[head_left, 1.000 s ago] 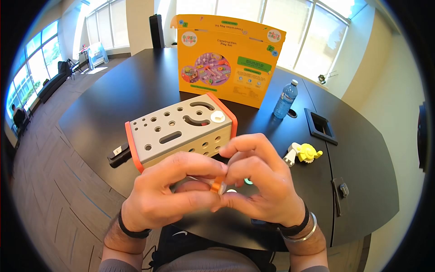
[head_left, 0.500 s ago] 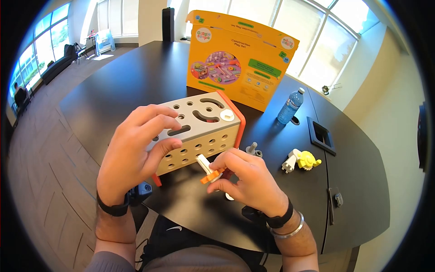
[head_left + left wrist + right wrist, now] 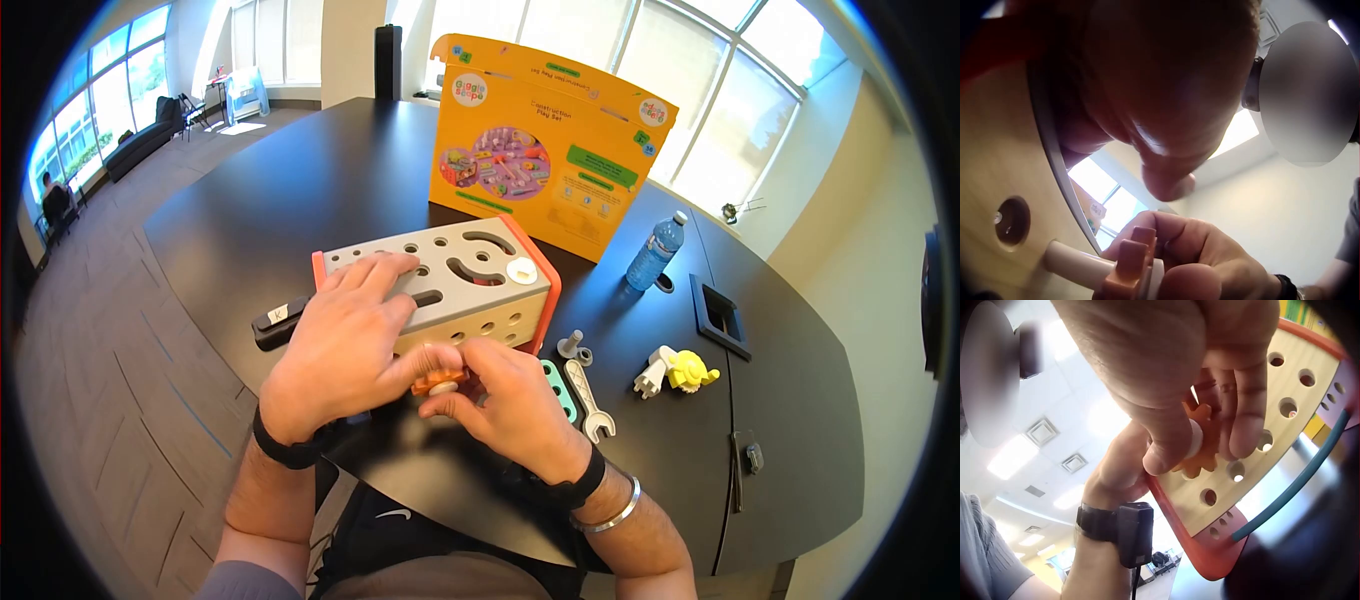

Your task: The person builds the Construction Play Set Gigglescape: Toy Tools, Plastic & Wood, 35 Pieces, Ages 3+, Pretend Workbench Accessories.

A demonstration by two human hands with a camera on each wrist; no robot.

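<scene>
An orange toy gear (image 3: 436, 381) on a white toy bolt is pinched between the thumb and fingers of my right hand (image 3: 518, 402). In the left wrist view the white bolt shaft (image 3: 1079, 265) points at the toolbox's wooden side panel (image 3: 997, 159), its tip right at the panel beside a round hole. My left hand (image 3: 345, 335) lies across the grey top of the toy toolbox (image 3: 450, 255), fingers stretched out, with its thumb reaching down close to the gear. The right wrist view shows my right thumb over the white bolt head (image 3: 1195, 439).
Right of the toolbox lie a teal strip with holes (image 3: 558, 390), a toy wrench (image 3: 588, 400) and a grey bolt (image 3: 570, 344). Farther right are yellow toy pieces (image 3: 690, 371). A water bottle (image 3: 656, 252) and an orange-yellow carton (image 3: 560, 130) stand behind. A black device (image 3: 280, 322) sits left.
Both hands were together at the gear; the left came away and has settled onto the toolbox top. My right hand has carried the gear and bolt left against the toolbox's side.
</scene>
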